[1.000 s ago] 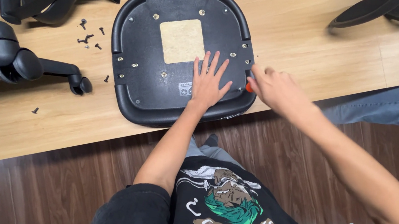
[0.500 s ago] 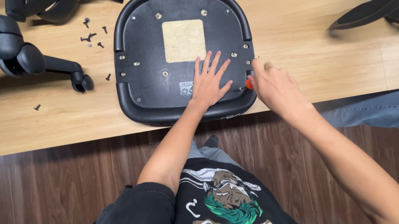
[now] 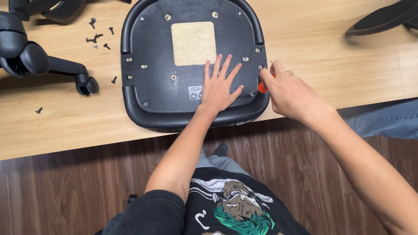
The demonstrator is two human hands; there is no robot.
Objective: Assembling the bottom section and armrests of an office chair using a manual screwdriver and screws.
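While the left hand (image 3: 218, 88) lies flat on the seat base (image 3: 170, 92), the right hand (image 3: 289, 94) grips perhaps a screwdriver (image 3: 263, 87).

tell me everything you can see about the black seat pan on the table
The black seat pan lies upside down on the light wooden table, near its front edge. It looks like moulded plastic with a raised rounded rim, a tan square patch at the centre and metal screws around the flat underside. The left hand presses flat on it; the right hand holds a red-handled tool at its right rim.
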